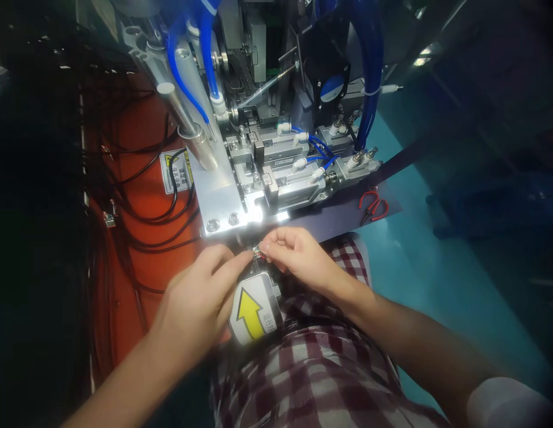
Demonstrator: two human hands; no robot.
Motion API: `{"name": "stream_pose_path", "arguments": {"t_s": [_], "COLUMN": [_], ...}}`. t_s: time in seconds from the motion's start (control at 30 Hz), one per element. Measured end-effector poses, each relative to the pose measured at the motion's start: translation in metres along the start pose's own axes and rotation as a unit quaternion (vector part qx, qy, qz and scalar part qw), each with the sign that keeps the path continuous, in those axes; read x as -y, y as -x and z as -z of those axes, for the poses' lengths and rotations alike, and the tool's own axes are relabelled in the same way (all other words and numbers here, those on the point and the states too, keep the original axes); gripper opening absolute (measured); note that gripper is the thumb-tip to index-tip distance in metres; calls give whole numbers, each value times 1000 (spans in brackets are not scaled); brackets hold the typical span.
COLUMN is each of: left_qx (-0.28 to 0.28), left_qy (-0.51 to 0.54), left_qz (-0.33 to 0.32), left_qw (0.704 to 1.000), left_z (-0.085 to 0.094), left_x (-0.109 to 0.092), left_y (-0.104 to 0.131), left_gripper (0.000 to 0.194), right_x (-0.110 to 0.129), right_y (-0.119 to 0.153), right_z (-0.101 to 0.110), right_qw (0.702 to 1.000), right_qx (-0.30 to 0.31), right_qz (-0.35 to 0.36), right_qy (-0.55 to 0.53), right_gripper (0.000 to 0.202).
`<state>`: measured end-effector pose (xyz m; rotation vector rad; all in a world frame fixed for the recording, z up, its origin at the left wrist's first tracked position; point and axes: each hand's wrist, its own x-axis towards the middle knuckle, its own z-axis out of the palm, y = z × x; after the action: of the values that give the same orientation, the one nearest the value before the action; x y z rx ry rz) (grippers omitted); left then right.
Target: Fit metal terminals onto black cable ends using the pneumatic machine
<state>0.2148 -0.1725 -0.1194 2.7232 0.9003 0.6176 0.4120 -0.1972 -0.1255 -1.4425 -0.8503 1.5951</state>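
A small shiny metal piece [257, 252] sits between my fingertips, just in front of the machine's metal plate. My right hand [298, 252] pinches it from the right with thumb and forefinger, the other fingers curled in. From the left, my left hand [205, 285] closes thumb and forefinger on its other side. The piece is too small to name, and a speck of red shows beside it. Right below the hands is a white cover [254, 309] with a yellow arrow on it.
Ahead stands a metal machine fixture [280, 160] with blue air hoses [209, 53]. Black cables with metal-ended connectors [109, 219] lie over an orange surface [125, 119] at left. Red-handled pliers [373, 205] rest on a dark sheet [339, 221] at right.
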Motion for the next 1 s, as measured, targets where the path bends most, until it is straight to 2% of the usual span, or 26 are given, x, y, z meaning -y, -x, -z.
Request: {"name": "stream_pose_path", "arguments": {"t_s": [0.53,1.0], "left_qx": [9,15], "left_qy": [-38,-43], "left_qz": [-12,-11], "left_qw": [999,999], "left_z": [-1,1], "left_x": [-1,-3], "left_y": [-1,1], "left_gripper": [28,29], "right_x": [-3,2], "right_y": [1,1], "right_z": [0,-5], "right_qw": [1000,999], "right_qx": [4,-33], "right_qz": [-13,-23], "right_qy": [-29,23], "right_gripper": [20,15]}}
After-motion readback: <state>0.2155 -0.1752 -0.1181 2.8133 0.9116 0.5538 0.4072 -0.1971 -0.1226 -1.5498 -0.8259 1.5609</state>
